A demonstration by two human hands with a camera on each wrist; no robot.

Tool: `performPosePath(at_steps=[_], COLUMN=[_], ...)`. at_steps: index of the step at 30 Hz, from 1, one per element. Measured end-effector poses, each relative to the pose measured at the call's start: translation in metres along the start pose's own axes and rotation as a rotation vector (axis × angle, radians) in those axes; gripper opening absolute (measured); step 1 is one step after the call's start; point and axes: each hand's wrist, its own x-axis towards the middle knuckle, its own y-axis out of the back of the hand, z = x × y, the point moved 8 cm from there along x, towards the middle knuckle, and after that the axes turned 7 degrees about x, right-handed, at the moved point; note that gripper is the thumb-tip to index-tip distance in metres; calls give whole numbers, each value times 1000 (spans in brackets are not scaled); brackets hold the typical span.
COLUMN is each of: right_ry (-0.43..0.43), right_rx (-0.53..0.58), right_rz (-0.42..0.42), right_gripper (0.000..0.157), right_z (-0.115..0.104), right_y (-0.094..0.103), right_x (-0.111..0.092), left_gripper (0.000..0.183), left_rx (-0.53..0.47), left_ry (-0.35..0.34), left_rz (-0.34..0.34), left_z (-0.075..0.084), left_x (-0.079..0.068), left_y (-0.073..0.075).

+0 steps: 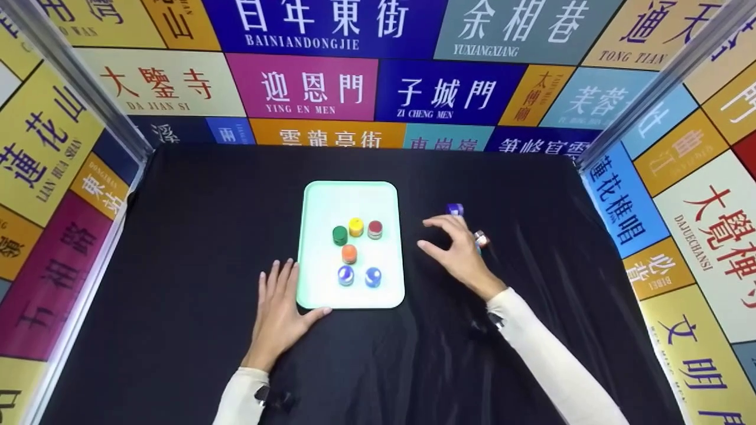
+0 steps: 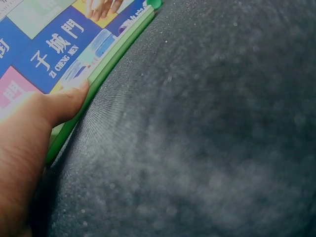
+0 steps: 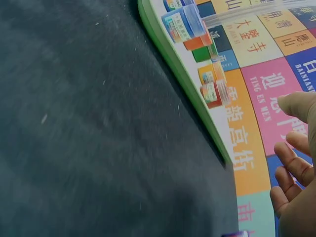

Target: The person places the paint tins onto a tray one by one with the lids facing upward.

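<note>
The left hand (image 1: 280, 319) lies with fingers straight along the mint-green tray (image 1: 319, 198), thumb on its near rim. The right hand (image 1: 460, 251), thumb and fingers parted around nothing, hovers right of the tray; a purple jar (image 1: 455, 209) and a brown-topped jar (image 1: 482, 238) show partly behind it, contact unclear. On the tray stand green (image 1: 339, 235), yellow (image 1: 355, 226), red (image 1: 375, 229), orange (image 1: 349, 254) and two blue jars (image 1: 372, 277). The right hand's back could knock the half-hidden jars over; a left-hand shove could slide the tray across the bench's black cloth (image 1: 195, 236), toppling its jars.
</note>
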Motion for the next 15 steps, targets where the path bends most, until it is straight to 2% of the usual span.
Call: performPosePath(at_steps=[15], right_ry=[-19], right_rx=[-114], right_rz=[56], right_gripper=[41], right_z=[17], right_y=[44], right_x=[-31], left_gripper=[119], left_rx=[-6], left_ry=[-5], left_rz=[0], left_z=[0], left_x=[0], left_y=[0])
